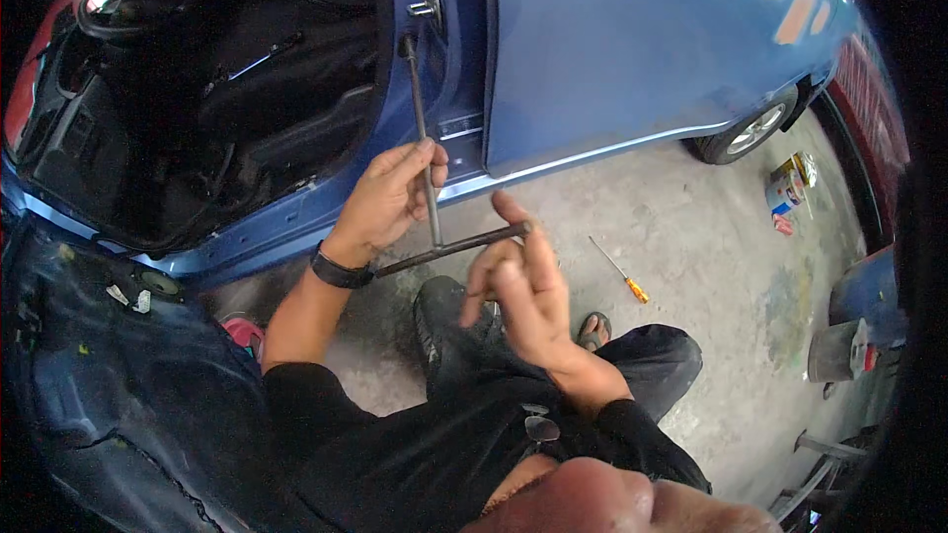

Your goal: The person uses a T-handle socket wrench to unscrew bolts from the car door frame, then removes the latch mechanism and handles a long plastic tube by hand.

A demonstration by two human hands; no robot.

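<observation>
My left hand (383, 199) is closed round the shaft of a long metal T-handle wrench (419, 104). The wrench's far end meets a dark fitting on the blue door pillar (462, 89), just below a shiny door striker (427, 8). Its crossbar lies toward me, slanting up to the right. My right hand (528, 301) is at the bar's right end, a finger touching it there, with the fingers apart and not wrapped round it.
Left of the pillar is the dark car interior (247, 89); a blue rear panel (622, 49) is on the right. The opened door (128, 365) stands near left. An orange-handled screwdriver (634, 288) lies on the concrete floor (671, 227). Cans (787, 188) and a grey bucket (837, 350) stand farther right.
</observation>
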